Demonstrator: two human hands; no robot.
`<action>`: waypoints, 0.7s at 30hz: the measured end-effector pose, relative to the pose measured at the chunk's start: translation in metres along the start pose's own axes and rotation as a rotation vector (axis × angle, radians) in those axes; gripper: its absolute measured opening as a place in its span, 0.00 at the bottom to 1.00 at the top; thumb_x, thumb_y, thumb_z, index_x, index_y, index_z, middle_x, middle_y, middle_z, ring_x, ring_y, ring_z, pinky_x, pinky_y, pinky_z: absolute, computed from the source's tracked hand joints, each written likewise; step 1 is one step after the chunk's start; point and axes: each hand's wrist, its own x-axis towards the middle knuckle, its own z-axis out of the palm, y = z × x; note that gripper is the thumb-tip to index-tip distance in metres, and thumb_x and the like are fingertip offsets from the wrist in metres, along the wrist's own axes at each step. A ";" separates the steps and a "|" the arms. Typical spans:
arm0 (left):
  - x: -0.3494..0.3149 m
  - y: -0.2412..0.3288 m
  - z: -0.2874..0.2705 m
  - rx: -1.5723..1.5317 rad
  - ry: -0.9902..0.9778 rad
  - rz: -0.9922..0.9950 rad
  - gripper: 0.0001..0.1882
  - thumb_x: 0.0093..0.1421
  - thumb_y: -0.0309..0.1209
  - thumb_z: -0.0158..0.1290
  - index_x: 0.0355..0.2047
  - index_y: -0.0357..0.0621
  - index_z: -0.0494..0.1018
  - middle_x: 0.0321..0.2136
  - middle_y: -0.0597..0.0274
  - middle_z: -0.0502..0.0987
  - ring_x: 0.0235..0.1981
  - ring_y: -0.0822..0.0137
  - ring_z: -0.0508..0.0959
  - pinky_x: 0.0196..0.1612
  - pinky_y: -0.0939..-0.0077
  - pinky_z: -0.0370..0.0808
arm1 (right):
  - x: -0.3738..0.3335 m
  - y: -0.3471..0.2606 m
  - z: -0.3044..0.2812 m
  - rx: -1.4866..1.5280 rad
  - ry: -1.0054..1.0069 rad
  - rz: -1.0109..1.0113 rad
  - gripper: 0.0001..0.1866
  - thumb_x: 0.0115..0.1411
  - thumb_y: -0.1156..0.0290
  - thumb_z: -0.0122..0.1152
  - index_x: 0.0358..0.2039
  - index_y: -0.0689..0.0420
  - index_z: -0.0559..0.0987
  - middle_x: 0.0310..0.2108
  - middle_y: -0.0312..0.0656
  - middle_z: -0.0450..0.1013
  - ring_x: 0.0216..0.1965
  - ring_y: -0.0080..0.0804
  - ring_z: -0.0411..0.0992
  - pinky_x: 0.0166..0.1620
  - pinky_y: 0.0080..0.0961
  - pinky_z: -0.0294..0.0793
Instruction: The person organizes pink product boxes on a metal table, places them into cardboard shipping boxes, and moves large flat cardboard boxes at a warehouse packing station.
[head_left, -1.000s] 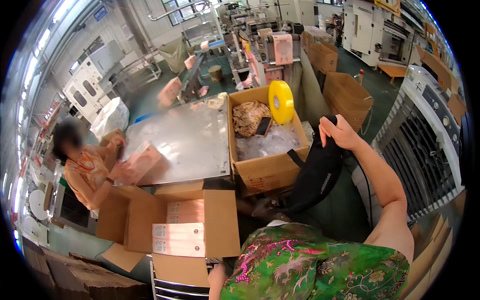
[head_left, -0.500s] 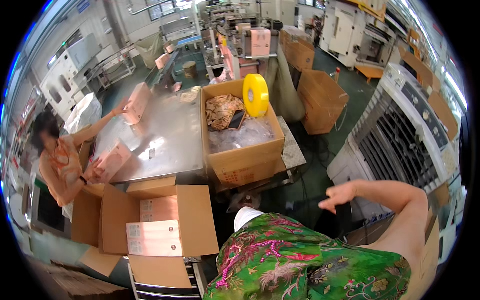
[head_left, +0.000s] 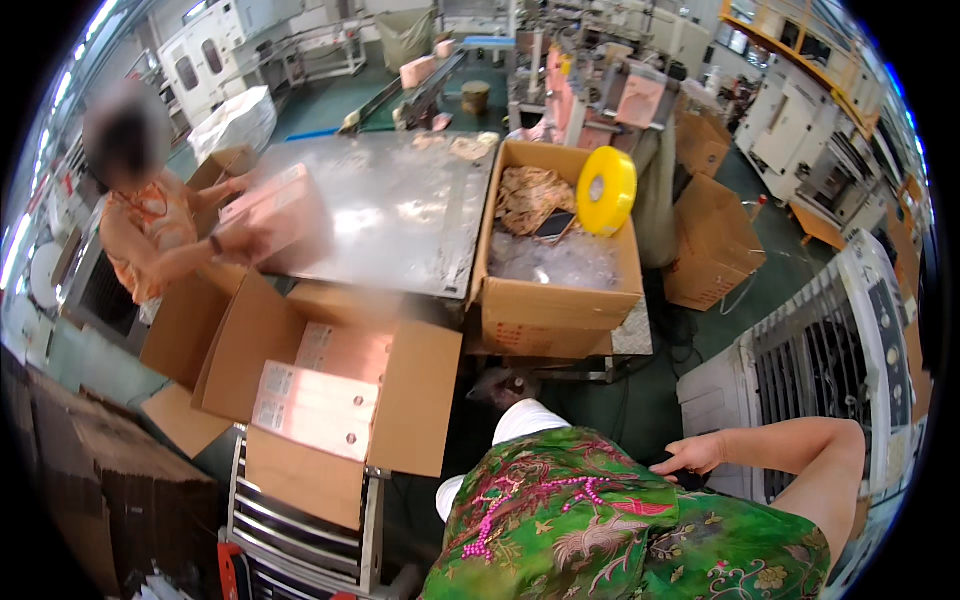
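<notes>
My right hand (head_left: pixel 695 455) is at the lower right, in front of my green flowered top. Its fingers are curled closed around something dark, mostly hidden below the hand, that I cannot make out. My left hand is out of view. To the left, an open carton (head_left: pixel 415 400) has its flaps spread and pink-and-white packs (head_left: pixel 318 408) lying inside. Across from me a person in orange (head_left: pixel 150 235) has both hands on pink packs (head_left: pixel 285 215) at the edge of the metal table (head_left: pixel 400 200).
A large carton (head_left: pixel 560 325) beside the metal table holds crumpled brown paper, clear plastic, a dark flat device and a big yellow tape roll (head_left: pixel 606 190). The open carton rests on a roller conveyor (head_left: pixel 300 530). A grey-white slatted cooler (head_left: pixel 730 390) stands at right. Flattened cardboard (head_left: pixel 150 490) lies lower left.
My view has turned left, and the scene has shifted right. My right hand has come down closer to my body. The other person has brought the pink packs together near the table's edge.
</notes>
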 end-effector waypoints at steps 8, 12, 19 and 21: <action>-0.078 -0.022 0.028 -0.163 0.030 -0.207 0.09 0.56 0.30 0.47 0.37 0.40 0.67 0.25 0.49 0.74 0.25 0.44 0.75 0.30 0.55 0.72 | 0.028 0.001 -0.042 0.390 0.262 0.100 0.57 0.55 0.63 0.68 0.60 0.76 0.32 0.52 0.52 0.65 0.50 0.30 0.68 0.46 0.30 0.68; -0.118 -0.024 0.042 -0.204 -0.006 -0.248 0.09 0.56 0.30 0.47 0.37 0.40 0.67 0.24 0.49 0.74 0.25 0.44 0.75 0.29 0.55 0.72 | 0.025 -0.009 -0.051 0.415 0.361 0.107 0.41 0.58 0.60 0.64 0.58 0.72 0.51 0.49 0.43 0.70 0.46 0.24 0.71 0.40 0.23 0.71; -0.181 -0.001 0.025 0.598 -0.124 0.424 0.10 0.57 0.31 0.46 0.37 0.40 0.67 0.24 0.49 0.74 0.24 0.43 0.75 0.29 0.54 0.72 | -0.005 -0.064 -0.068 0.354 0.203 -0.075 0.20 0.66 0.53 0.46 0.31 0.57 0.77 0.30 0.36 0.76 0.33 0.26 0.73 0.38 0.27 0.72; -0.178 0.029 0.024 0.810 -0.031 0.232 0.09 0.57 0.33 0.45 0.36 0.41 0.65 0.16 0.50 0.69 0.21 0.45 0.73 0.27 0.55 0.71 | 0.000 -0.081 -0.066 0.274 0.200 -0.187 0.25 0.67 0.50 0.42 0.26 0.58 0.74 0.24 0.38 0.74 0.28 0.29 0.70 0.33 0.27 0.69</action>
